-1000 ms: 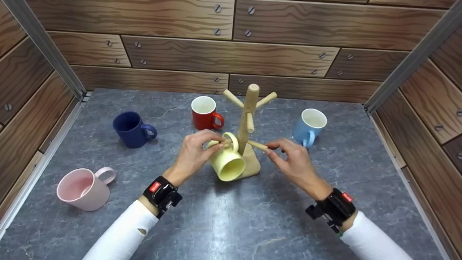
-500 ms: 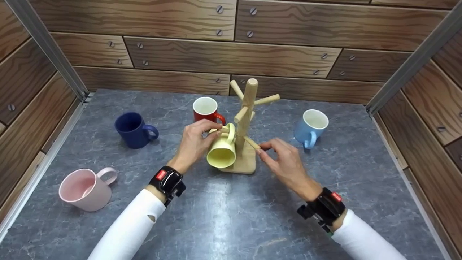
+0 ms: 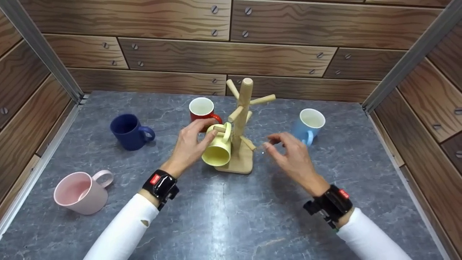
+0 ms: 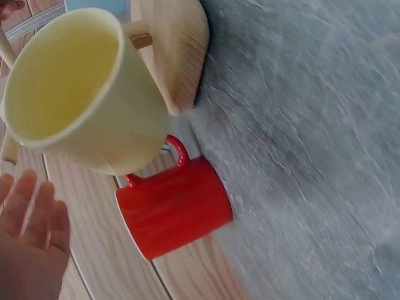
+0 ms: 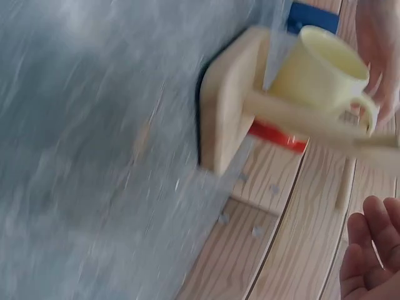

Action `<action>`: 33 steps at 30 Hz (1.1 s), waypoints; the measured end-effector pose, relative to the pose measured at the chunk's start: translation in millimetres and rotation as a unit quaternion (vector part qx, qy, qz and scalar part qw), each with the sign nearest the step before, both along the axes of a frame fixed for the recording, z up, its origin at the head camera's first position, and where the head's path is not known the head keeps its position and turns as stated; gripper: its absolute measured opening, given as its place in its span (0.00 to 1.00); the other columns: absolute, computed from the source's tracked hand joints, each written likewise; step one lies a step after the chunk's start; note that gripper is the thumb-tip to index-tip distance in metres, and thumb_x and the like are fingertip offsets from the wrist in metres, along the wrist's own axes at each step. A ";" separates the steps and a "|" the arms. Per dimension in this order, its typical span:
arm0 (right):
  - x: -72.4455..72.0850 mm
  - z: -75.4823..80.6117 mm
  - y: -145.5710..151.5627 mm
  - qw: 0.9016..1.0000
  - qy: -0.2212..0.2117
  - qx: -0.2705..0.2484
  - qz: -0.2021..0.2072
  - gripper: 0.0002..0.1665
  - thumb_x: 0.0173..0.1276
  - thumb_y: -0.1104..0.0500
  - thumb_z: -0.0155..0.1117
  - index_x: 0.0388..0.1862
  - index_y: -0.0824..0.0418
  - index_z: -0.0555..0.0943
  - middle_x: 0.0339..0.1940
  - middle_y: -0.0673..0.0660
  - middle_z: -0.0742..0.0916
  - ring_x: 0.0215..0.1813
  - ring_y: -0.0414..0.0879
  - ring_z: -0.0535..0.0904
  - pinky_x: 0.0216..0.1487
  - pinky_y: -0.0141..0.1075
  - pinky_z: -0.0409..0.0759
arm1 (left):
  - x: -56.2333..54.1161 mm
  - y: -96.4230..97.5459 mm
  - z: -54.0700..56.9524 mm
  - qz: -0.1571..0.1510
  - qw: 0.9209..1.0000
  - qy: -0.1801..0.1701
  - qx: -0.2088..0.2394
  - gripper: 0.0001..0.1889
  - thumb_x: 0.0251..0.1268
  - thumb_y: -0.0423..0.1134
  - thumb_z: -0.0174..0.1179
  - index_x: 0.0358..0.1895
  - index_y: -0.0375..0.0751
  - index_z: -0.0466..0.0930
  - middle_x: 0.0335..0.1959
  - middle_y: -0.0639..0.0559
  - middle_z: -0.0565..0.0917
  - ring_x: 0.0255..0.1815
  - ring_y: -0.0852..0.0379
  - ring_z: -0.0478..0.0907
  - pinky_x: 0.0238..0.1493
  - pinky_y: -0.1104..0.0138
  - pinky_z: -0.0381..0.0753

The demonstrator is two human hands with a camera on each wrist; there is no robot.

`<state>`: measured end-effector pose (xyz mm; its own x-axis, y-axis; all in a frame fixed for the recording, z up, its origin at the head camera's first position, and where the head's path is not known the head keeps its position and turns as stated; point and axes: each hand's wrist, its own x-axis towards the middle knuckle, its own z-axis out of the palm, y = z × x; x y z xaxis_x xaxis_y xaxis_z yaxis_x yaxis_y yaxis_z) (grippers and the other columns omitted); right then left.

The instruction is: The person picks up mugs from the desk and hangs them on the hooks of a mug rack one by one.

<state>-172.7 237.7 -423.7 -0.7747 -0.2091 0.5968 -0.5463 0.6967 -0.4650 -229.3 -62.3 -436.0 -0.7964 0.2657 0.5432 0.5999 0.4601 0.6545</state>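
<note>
A yellow mug (image 3: 216, 154) hangs by its handle on a lower left peg of the wooden mug tree (image 3: 244, 95), its mouth tilted toward me. My left hand (image 3: 188, 144) is beside that peg's end, thumb and index finger spread apart. Its fingers look straight in the left wrist view, apart from the mug (image 4: 119, 119). Right of the stand, my right hand (image 3: 293, 156) holds nothing. Its loosely bent fingers are a short gap away from the lower right peg (image 3: 248, 143). Nothing hangs on the upper pegs.
Behind the left hand stands a red mug (image 3: 202, 108), partly hidden. A dark blue mug (image 3: 130, 135) and a pink mug (image 3: 83, 193) stand at left, a light blue mug (image 3: 308, 124) at right. Wood-patterned walls (image 3: 180, 54) enclose the grey tabletop (image 3: 223, 224).
The mug tree has turned and shifted back and left, carrying the yellow mug along. Both hands have let go of the pegs; the right hand has moved off to the right.
</note>
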 end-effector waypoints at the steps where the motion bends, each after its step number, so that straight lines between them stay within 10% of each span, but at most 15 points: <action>1: -2.3 0.8 4.2 1.000 0.003 0.004 -0.008 0.14 0.66 0.56 0.71 0.46 0.63 0.84 0.40 0.58 0.88 0.42 0.49 0.85 0.44 0.45 0.82 | 0.5 -2.4 -0.2 0.007 1.000 -0.014 -0.005 0.20 0.72 0.47 0.59 0.60 0.39 0.79 0.56 0.46 0.83 0.55 0.48 0.82 0.60 0.59 0.78; 10: -26.4 0.3 44.2 0.994 -0.024 0.075 -0.076 0.22 0.68 0.50 0.68 0.55 0.61 0.82 0.52 0.60 0.87 0.55 0.56 0.82 0.58 0.51 0.77 | 6.1 -31.8 -9.5 0.058 0.988 -0.111 -0.093 0.35 0.72 0.65 0.48 0.74 0.47 0.66 0.70 0.47 0.72 0.71 0.47 0.68 0.72 0.49 0.64; 18: -48.9 7.5 70.6 0.983 -0.081 0.132 -0.097 0.38 0.66 0.43 0.68 0.69 0.59 0.73 0.73 0.64 0.73 0.73 0.65 0.67 0.71 0.63 0.63 | 10.4 -52.5 -12.6 0.075 0.976 -0.111 -0.171 0.42 0.69 0.71 0.45 0.78 0.48 0.58 0.74 0.43 0.65 0.73 0.41 0.64 0.73 0.42 0.61; 33: -90.5 37.1 91.0 0.923 -0.296 0.208 -0.129 0.58 0.61 0.23 0.57 0.83 0.43 0.49 0.84 0.61 0.45 0.80 0.70 0.32 0.67 0.79 0.39 | 22.7 -69.4 -17.2 0.079 0.970 -0.100 -0.208 0.42 0.68 0.71 0.48 0.77 0.48 0.61 0.74 0.42 0.64 0.75 0.40 0.61 0.74 0.41 0.57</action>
<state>-263.2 328.7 -386.5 -0.9955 -0.0869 -0.0375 -0.0723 0.9537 -0.2920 -206.6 -131.8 -453.2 -0.9234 0.2953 0.2452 0.3808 0.7855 0.4879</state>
